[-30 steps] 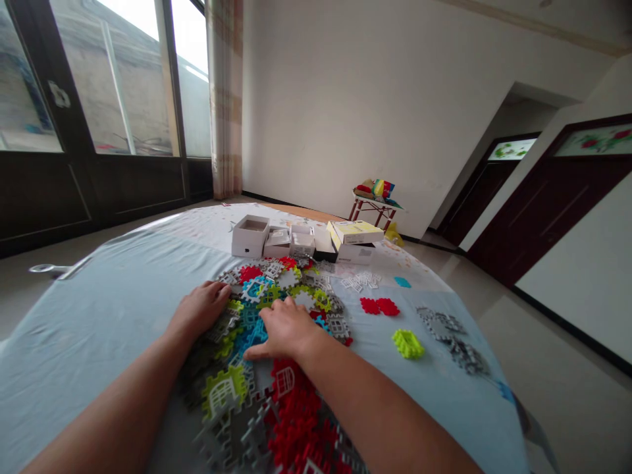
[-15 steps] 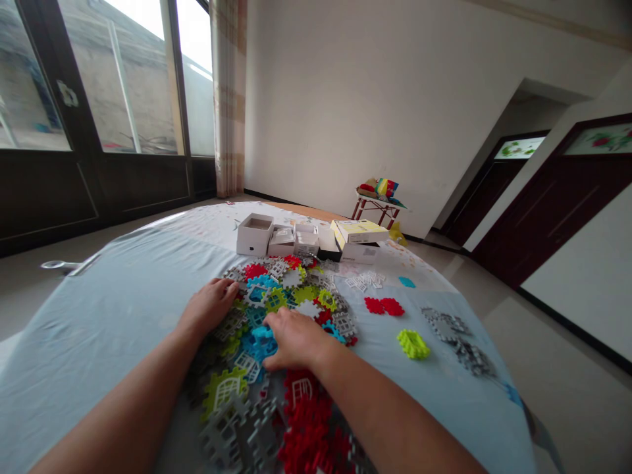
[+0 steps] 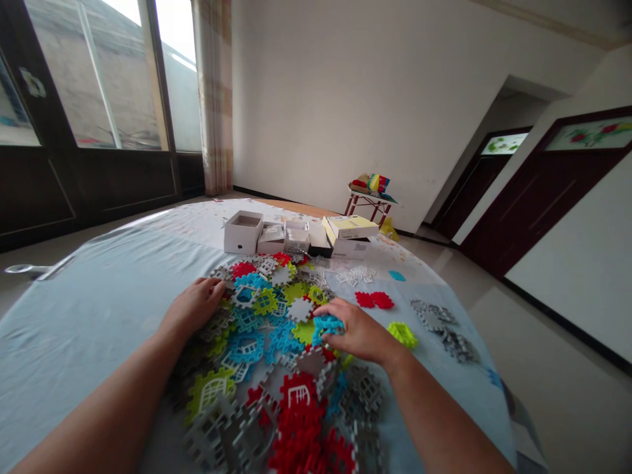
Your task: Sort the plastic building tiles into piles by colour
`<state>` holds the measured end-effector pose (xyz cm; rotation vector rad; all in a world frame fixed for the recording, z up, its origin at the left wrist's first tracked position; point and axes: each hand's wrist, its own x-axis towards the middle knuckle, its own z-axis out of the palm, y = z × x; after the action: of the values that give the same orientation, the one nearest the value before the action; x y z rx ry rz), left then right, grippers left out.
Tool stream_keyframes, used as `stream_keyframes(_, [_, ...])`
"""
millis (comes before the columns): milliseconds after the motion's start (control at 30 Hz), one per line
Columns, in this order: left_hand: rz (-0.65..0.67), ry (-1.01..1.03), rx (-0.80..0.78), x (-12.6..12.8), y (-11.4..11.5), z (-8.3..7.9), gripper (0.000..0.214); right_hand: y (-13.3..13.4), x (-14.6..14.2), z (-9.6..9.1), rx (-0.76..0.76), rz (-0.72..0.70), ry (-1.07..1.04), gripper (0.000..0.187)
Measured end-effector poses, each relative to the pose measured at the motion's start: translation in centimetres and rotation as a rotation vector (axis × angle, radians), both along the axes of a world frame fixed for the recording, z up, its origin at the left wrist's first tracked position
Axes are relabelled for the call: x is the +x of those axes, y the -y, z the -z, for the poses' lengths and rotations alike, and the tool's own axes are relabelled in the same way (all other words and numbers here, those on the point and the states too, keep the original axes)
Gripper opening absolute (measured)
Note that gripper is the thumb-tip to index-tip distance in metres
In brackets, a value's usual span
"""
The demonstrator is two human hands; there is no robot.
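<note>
A heap of interlocking waffle-shaped plastic building pieces in red, blue, lime, white and grey covers the middle of a light blue cloth. My right hand grips a cluster of joined blue pieces at the heap's right edge. My left hand lies on the heap's left side, touching the pieces and holding none. A joined stack of red pieces lies in the heap's near part, below my right forearm.
White cardboard boxes and a yellow-lidded box stand beyond the heap. To the right lie red pieces, a lime assembly and grey assemblies. A small red-legged table stands by the far wall.
My right hand has moved right across the heap, now gripping the blue pieces at its right edge. My left hand has stayed in nearly the same place. The view has turned slightly.
</note>
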<state>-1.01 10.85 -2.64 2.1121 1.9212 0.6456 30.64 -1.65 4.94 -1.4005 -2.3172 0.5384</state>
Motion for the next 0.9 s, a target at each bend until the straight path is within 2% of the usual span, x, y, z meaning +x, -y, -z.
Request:
stream_keyframes(133, [0.010, 0.005, -0.011, 0.0, 0.1, -0.2, 0.055, 2.2, 3.0, 0.6, -0.143, 0.002, -0.002, 0.067])
stream_keyframes(267, [0.008, 0.007, -0.021, 0.1, 0.3, -0.5, 0.055, 5.0, 5.0, 2.1, -0.231, 0.076, 0.027, 0.098])
stream_keyframes(367, [0.002, 0.003, -0.024, 0.2, 0.5, -0.7, 0.055, 7.2, 4.9, 3.8, -0.300, 0.093, 0.093, 0.120])
stream_keyframes(500, [-0.010, -0.005, -0.029, 0.4, 0.4, -0.6, 0.055, 8.7, 3.4, 5.9, -0.301, 0.036, 0.198, 0.129])
stream_keyframes(667, [-0.014, -0.005, -0.028, 0.4, 0.3, -0.5, 0.055, 7.5, 1.1, 6.6, -0.181, 0.056, 0.196, 0.123])
stream_keyframes(900, [-0.020, 0.006, -0.026, 0.3, 0.5, -0.6, 0.054, 3.0, -3.1, 6.1, -0.129, 0.109, 0.124, 0.119])
